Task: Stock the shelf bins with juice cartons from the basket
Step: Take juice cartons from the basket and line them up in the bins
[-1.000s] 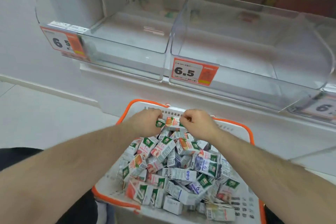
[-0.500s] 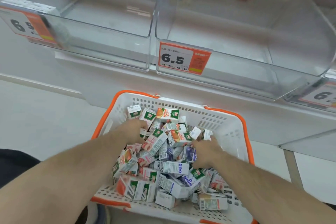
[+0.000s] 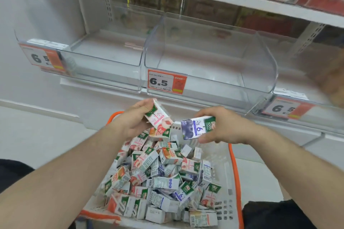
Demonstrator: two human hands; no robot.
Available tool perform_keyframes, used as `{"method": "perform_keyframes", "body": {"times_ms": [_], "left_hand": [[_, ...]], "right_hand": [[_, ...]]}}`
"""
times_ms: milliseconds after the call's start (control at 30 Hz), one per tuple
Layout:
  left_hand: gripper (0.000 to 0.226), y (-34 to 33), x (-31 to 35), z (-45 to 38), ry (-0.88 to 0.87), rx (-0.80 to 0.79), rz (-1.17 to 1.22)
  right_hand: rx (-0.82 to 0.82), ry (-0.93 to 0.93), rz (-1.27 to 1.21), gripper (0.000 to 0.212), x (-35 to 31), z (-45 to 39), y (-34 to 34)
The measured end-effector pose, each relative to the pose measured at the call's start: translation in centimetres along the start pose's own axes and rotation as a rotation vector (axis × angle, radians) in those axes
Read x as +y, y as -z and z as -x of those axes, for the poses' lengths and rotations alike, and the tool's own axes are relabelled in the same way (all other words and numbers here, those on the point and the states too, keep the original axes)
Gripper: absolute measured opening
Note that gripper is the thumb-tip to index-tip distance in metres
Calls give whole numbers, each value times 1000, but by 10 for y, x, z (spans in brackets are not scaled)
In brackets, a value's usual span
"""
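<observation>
Both forearms reach forward over the white basket [image 3: 230, 176], hands raised above its far end. The left hand [image 3: 130, 121] grips a peach juice carton [image 3: 158, 117], tilted. The right hand [image 3: 225, 126] pinches a blueberry juice carton [image 3: 195, 126] lying sideways. Beyond, the clear middle bin [image 3: 210, 72] stands on the shelf.

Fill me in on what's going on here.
A person is stocking juice cartons. The left hand holds a pink peach carton, the right hand a blue blueberry carton, both raised above the basket, which is heaped with mixed cartons. The clear shelf bins ahead, each tagged 6.5, hold no cartons yet.
</observation>
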State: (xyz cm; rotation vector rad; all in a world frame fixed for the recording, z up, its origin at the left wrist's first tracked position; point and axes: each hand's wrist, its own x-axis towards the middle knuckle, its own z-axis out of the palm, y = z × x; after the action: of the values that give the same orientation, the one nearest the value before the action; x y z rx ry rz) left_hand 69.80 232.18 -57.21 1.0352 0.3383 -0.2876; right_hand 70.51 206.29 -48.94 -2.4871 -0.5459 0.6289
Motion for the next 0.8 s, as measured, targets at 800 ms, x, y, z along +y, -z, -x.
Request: {"method": "perform_keyframes", "body": {"times_ms": [800], "left_hand": [[45,-170,-26,13,-560,-130,-1247]], "right_hand": [[568,120,175,94,18,83,53]]}}
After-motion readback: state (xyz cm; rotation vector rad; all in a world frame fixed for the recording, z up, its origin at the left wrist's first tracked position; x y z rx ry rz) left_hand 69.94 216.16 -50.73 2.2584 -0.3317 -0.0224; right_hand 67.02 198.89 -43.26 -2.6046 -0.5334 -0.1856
